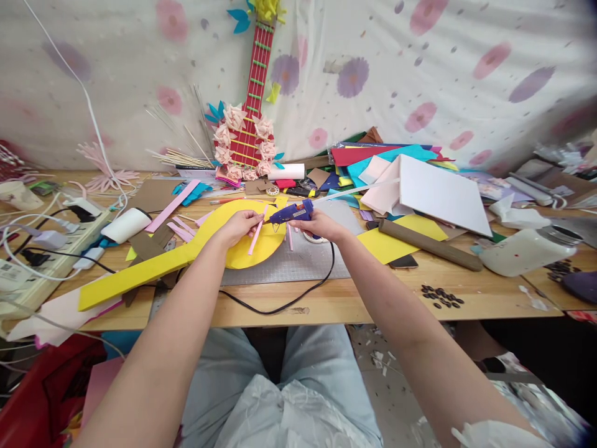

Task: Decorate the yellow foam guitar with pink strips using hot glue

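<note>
Between the fingertips of my left hand is a narrow pink paper strip, held over the round body of a yellow guitar-shaped piece. My right hand grips a blue hot glue gun with a long clear glue stick sticking out of its back. The gun's nozzle points left and is close to the strip; I cannot tell whether it touches. The yellow piece's long neck reaches toward the lower left. Under its body lies a grey cutting mat.
Behind stands a red guitar model trimmed with paper roses. A power strip with cords is at the left. To the right are a white board, a brown tube, a white jar and dark beads. The gun's black cord loops in front.
</note>
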The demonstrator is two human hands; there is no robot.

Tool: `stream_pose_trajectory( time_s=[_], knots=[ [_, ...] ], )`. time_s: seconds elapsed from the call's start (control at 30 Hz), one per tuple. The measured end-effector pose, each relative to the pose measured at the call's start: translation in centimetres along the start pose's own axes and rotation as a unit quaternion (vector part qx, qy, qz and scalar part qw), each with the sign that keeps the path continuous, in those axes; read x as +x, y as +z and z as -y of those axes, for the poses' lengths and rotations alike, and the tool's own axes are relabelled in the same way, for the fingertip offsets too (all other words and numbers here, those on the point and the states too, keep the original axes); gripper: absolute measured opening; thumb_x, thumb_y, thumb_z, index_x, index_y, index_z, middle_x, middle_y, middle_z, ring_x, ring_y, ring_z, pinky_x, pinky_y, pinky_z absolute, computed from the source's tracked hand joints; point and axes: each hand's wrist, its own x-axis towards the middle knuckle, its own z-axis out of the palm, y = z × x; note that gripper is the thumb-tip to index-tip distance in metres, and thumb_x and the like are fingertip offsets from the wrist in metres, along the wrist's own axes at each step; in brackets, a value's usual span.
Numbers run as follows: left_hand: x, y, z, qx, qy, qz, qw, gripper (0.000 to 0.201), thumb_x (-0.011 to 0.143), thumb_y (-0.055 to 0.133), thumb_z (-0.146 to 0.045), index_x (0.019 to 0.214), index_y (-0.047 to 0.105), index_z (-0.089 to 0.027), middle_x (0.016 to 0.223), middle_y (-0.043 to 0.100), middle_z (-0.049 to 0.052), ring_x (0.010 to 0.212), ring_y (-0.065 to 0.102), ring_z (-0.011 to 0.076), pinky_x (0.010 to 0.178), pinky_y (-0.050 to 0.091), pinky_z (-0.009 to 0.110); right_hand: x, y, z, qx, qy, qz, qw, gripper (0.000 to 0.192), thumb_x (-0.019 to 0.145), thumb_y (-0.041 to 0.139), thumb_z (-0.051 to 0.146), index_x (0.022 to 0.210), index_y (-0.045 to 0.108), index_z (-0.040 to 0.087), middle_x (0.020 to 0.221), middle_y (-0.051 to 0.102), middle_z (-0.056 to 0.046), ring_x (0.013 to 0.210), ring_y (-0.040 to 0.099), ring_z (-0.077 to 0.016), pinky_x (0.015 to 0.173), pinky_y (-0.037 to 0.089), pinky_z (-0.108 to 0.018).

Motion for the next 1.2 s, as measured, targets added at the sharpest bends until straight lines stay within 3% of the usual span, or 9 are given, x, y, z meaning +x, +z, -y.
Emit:
stream_pose_trajectory(
  time_s=[0.37, 0.87, 1.2],
  knots=[
    [-0.5, 0.2, -0.5, 0.0, -0.007, -0.011, 1.0, 0.024, 0.077, 0.059, -0.031, 0.064, 0.054, -0.012, 0.053, 0.047, -0.003, 0.041, 0.039, 0.0035, 0.04, 0.031, 0.016, 0.0, 0.3, -0.3, 0.009, -0.024, 0.014, 1.0, 0.045, 0.059, 0.067, 0.056, 0.072, 0.054, 0.015, 0.059, 0.048, 0.003, 0.053, 0.041, -0.0075, 0.047, 0.032, -0.022],
    [-0.3, 0.2, -0.2, 0.022, 0.0, -0.013, 1.0, 0.028, 0.073, 0.062, -0.039, 0.064, 0.053, -0.013, 0.054, 0.048, -0.003, 0.042, 0.038, 0.0041, 0.04, 0.031, 0.017, 0.4, 0.3, -0.7, 0.041, -0.051, -0.016, 0.998, 0.042, 0.06, 0.068, 0.051, 0.081, 0.057, 0.017, 0.071, 0.055, 0.0, 0.063, 0.046, -0.01, 0.059, 0.039, -0.025],
    [-0.5, 0.2, -0.2, 0.021, 0.0, -0.007, 1.0, 0.026, 0.074, 0.061, -0.037, 0.065, 0.053, -0.014, 0.054, 0.048, -0.004, 0.041, 0.037, 0.0041, 0.041, 0.029, 0.018, 0.9, -0.1, -1.0, 0.018, -0.034, -0.047, 0.998, 0.044, 0.06, 0.066, 0.055, 0.079, 0.057, 0.016, 0.061, 0.051, 0.003, 0.056, 0.042, -0.0093, 0.056, 0.038, -0.026]
  ],
)
